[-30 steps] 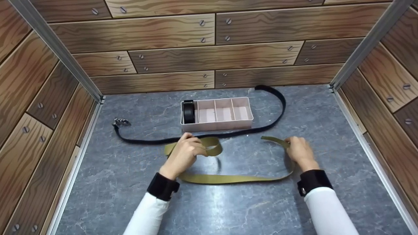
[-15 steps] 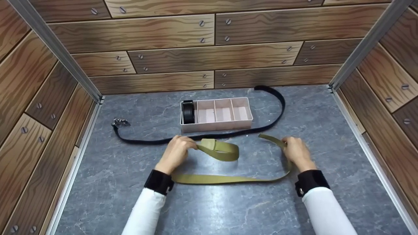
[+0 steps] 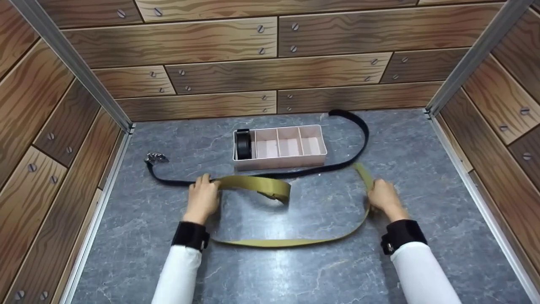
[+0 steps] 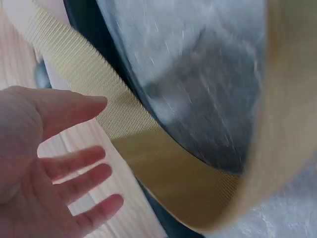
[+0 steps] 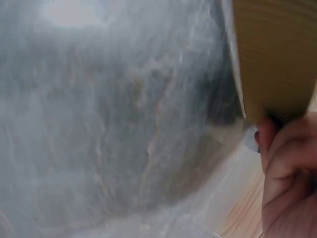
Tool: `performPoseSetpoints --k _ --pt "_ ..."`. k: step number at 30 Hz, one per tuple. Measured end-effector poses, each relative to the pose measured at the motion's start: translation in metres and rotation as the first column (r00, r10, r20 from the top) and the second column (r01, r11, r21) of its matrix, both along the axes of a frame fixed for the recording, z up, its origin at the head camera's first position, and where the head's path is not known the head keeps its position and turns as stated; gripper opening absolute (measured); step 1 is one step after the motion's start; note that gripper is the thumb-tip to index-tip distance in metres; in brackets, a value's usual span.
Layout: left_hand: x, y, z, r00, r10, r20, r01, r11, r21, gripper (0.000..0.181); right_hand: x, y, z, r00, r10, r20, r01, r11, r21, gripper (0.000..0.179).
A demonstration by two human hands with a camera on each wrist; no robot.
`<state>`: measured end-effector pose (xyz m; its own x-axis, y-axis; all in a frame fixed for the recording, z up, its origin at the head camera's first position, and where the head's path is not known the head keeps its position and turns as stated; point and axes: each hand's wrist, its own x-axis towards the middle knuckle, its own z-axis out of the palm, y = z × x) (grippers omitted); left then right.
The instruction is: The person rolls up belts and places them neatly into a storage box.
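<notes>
An olive webbing belt [image 3: 253,183] curves between both hands over the grey tabletop, its long middle stretch bowed toward the person. My left hand [image 3: 202,198] holds it on the left, with a loop hanging off to the right. In the left wrist view the thumb [image 4: 74,109] presses on the webbing [image 4: 171,171], the other visible fingers are spread, and the index finger is hidden. On the right, my right hand [image 3: 384,196] grips the strap near one end, which sticks out beyond the fingers. Curled fingers [image 5: 292,153] hold the band [image 5: 272,59] in the right wrist view.
A pale pink divided box [image 3: 280,163] stands behind the hands, with a rolled black belt [image 3: 243,144] in its leftmost compartment. A long black strap [image 3: 306,172] with a metal buckle [image 3: 157,157] at its left end winds around the box's front and right. Wood-patterned walls enclose the tabletop.
My left hand has moved left, drawing its part of the olive belt along while the loop unfolded. The right hand stays nearly in place; the belt end there has swung farther from the person.
</notes>
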<state>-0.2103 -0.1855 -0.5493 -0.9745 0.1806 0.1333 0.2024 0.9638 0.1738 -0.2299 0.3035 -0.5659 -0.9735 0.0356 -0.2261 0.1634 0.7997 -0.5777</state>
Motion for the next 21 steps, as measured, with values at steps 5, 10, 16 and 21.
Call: performPoseSetpoints --k 5,10,16,21 --pt "0.032 0.039 0.009 0.965 -0.249 -0.083 0.256 0.962 0.093 0.03 0.002 -0.008 -0.002 0.988 -0.145 0.056 0.151 0.98 -0.127 0.021" --pt "0.07 0.089 -0.001 0.834 -0.54 0.112 0.527 0.84 0.129 0.04 0.0 -0.021 0.0 0.956 -0.241 0.168 0.283 0.912 -0.296 0.024" --pt "0.083 0.109 -0.025 0.845 -0.534 0.012 0.534 0.843 -0.066 0.007 0.002 -0.046 0.0 0.978 -0.207 0.009 0.206 0.965 -0.161 0.034" --pt "0.077 0.1 -0.028 0.889 -0.457 -0.004 0.456 0.887 -0.072 0.018 0.003 -0.078 0.005 0.895 0.148 -0.421 -0.054 0.972 0.227 0.05"
